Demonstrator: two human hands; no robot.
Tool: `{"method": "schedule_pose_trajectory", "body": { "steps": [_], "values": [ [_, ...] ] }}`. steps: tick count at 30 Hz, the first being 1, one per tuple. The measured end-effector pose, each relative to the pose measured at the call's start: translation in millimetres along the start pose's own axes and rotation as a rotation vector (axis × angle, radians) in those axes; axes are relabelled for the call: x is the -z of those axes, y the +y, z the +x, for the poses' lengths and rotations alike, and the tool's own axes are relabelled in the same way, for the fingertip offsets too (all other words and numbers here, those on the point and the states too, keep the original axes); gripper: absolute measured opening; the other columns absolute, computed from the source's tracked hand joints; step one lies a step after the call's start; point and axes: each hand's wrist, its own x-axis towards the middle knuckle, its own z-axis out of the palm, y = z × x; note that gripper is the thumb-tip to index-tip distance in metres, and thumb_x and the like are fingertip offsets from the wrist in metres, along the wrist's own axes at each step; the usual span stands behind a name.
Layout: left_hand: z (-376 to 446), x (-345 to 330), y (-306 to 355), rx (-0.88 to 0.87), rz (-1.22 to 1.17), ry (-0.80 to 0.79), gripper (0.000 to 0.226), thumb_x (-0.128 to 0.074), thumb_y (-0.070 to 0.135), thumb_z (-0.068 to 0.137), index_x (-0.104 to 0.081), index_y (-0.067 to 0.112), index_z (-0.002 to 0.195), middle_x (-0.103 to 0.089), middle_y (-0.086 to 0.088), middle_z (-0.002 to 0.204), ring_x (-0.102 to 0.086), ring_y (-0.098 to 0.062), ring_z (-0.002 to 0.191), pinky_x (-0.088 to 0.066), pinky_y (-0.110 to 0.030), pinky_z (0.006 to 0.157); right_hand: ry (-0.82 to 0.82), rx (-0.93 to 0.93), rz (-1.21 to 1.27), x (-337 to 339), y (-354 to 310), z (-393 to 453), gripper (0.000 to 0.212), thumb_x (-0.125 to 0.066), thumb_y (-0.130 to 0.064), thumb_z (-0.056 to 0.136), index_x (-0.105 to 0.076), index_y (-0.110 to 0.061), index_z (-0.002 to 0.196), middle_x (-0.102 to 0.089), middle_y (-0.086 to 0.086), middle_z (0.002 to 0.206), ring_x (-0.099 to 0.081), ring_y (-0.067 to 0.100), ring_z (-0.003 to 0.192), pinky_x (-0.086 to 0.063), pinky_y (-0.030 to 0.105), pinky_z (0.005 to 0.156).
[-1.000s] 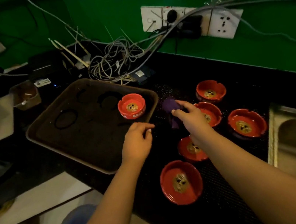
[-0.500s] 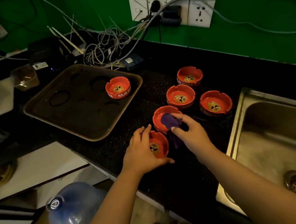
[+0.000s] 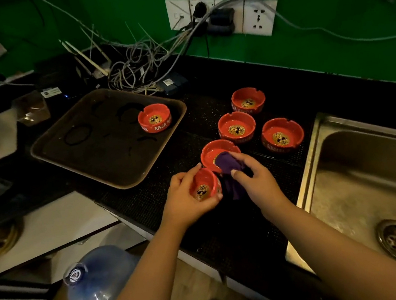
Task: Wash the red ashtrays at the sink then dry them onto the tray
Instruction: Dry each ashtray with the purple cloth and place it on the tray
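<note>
Red ashtray (image 3: 204, 187) now tilted, lifted

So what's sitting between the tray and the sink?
Head view: five red ashtrays on the black counter, one held by the left hand, the right hand gripping a purple cloth.

Red ashtrays (image 3: 237, 128) are marked with gold-and-black emblems and white lettering, a purple cloth (image 3: 227, 162) is seen, the tray (image 3: 68, 154) is brown with dark rings, and the wall (image 3: 332, 56) is painted green.
</note>
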Motion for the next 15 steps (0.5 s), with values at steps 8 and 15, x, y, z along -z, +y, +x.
{"method": "schedule_pose_trajectory", "body": {
  "steps": [8,15],
  "values": [
    [1.4,10.4,43.9,0.039,-0.533,-0.127,0.053,-0.064,0.045,0.086,-0.039,0.054,0.132,-0.055,0.01,0.118,-0.059,-0.011,0.108,-0.048,-0.031,0.098,-0.106,0.058,0.214,-14.7,-30.0,-5.3,0.037,-0.045,-0.006,0.096,-0.065,-0.028,0.119,-0.057,-0.004,0.129,-0.056,0.008,0.117,-0.05,0.019,0.088],
    [-0.9,8.0,45.2,0.087,-0.704,-0.163,0.063,-0.066,0.057,0.078,-0.046,0.044,0.137,-0.065,0.002,0.123,-0.065,-0.016,0.108,-0.051,-0.038,0.097,-0.04,0.167,0.13,-18.5,-34.0,-1.4,0.038,-0.043,-0.006,0.094,-0.065,-0.029,0.114,-0.056,-0.002,0.128,-0.052,0.014,0.121,-0.042,0.037,0.106]
  ]
}}
